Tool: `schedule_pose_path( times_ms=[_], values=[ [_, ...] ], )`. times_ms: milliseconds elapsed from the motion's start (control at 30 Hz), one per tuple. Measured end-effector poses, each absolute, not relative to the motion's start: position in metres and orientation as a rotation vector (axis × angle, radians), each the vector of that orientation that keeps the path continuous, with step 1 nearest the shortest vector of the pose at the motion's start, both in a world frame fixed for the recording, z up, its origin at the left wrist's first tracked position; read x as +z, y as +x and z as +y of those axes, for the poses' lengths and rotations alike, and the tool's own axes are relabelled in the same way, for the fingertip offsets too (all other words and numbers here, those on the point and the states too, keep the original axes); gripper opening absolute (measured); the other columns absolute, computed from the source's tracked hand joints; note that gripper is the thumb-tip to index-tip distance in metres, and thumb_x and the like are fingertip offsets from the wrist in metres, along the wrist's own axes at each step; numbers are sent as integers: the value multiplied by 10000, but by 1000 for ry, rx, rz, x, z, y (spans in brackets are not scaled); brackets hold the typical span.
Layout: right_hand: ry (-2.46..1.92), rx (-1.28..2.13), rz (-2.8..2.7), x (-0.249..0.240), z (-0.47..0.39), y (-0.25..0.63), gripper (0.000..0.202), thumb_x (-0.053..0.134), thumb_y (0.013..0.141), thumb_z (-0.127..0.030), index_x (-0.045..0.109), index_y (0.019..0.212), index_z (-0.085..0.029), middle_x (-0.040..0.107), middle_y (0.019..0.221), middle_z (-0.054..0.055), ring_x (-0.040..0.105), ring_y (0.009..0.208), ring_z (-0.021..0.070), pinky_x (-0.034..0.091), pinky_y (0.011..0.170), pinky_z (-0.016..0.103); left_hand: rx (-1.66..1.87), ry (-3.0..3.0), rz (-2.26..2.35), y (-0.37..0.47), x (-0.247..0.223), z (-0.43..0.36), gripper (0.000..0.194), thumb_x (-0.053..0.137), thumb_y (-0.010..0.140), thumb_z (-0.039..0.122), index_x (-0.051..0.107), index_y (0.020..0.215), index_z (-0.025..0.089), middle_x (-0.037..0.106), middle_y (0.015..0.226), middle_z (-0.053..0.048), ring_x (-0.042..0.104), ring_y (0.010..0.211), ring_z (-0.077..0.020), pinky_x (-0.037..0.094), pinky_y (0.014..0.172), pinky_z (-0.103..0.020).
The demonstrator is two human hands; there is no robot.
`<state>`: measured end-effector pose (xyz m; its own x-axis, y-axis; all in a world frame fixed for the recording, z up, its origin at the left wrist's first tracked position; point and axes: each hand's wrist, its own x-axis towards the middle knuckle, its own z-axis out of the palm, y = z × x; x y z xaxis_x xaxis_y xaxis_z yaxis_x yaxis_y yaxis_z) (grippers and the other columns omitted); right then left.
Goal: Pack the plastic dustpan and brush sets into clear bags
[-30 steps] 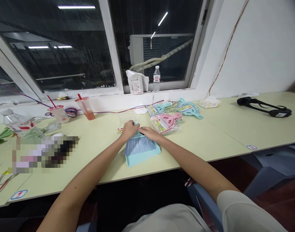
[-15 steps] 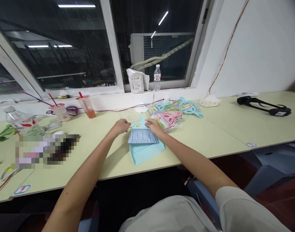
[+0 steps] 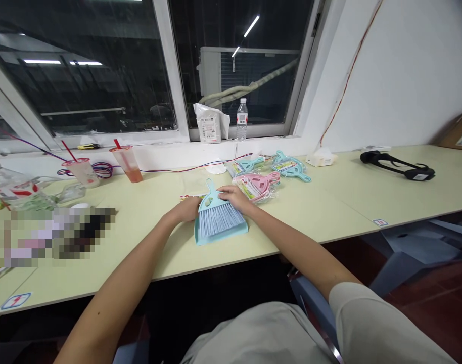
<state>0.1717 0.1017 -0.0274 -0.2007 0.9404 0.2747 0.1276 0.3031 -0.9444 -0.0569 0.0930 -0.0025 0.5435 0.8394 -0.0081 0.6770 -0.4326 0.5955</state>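
A light-blue hand brush (image 3: 220,218) with grey-blue bristles lies over a matching dustpan (image 3: 202,240), bristles toward me and handle pointing away. The brush covers most of the pan; only its front lip and left side show. My right hand (image 3: 234,197) is closed on the right shoulder of the brush. On the left, my left hand (image 3: 188,209) is closed at the edge of the dustpan, its fingertips hidden behind the brush and pan. A printed card (image 3: 193,197) shows just beyond that hand.
Behind my right hand lie wrapped pink (image 3: 258,185) and blue (image 3: 291,166) brush sets. Two cups with straws (image 3: 129,165) and a large plastic bottle (image 3: 16,186) stand at left. A black headset-like strap (image 3: 398,165) lies at right. A water bottle (image 3: 242,120) is on the sill.
The brush and dustpan now overlap more, with less of the pan showing in front. My left hand has moved from the card down to the pan's left side. The view has shifted slightly right.
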Motion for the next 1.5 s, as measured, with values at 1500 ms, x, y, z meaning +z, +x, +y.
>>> schedule_pose_path(
  times_ms=[1500],
  values=[
    [-1255,404,-2075,-51,92,159,381,547,977,-189,579,1357,-206,677,1150,102,649,1046,215,459,948,329,648,2300,1577,-38,-25,96,256,554,857,432,647,738,226,686,766,-31,592,726,-208,347,620,-311]
  ],
)
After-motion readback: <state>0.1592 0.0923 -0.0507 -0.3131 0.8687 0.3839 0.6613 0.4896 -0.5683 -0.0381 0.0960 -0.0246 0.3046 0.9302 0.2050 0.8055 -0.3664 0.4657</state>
